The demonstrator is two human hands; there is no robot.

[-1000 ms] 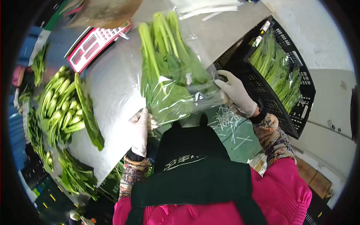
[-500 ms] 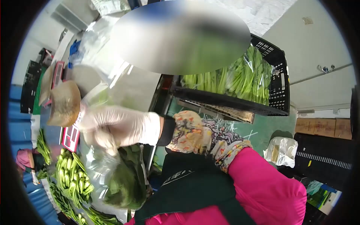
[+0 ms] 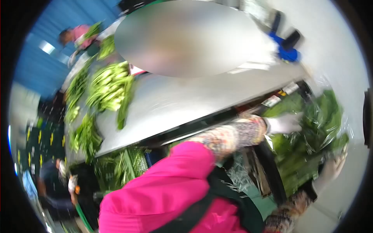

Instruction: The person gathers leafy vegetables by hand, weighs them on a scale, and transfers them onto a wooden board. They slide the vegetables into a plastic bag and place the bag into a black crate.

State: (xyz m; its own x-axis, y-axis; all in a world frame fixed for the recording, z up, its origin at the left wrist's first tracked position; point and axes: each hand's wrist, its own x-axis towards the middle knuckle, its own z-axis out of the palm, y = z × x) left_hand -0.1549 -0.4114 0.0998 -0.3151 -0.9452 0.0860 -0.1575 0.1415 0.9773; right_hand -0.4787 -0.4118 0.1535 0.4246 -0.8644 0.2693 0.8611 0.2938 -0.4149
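My left hand (image 3: 286, 123), in a white glove, lies against the upper left side of bagged leafy greens (image 3: 324, 116); blur hides its fingers. Lower right, my right hand (image 3: 331, 167), also gloved, is at the near edge of the greens with its fingers stretched out and apart. The clear plastic shines over the dark green leaves. Under and around the greens is a black crate (image 3: 271, 171), mostly hidden by them.
A metal table (image 3: 167, 105) runs across the middle, with loose green stalks (image 3: 108, 87) at its left. One person in pink (image 3: 81, 35) stands at the upper left, another in dark clothes (image 3: 58, 194) at the lower left. More greens (image 3: 112, 169) lie below the table edge.
The view has swung to the right. My hands have moved from beside the scale on the table to the greens at the crate, and they are now farther apart.
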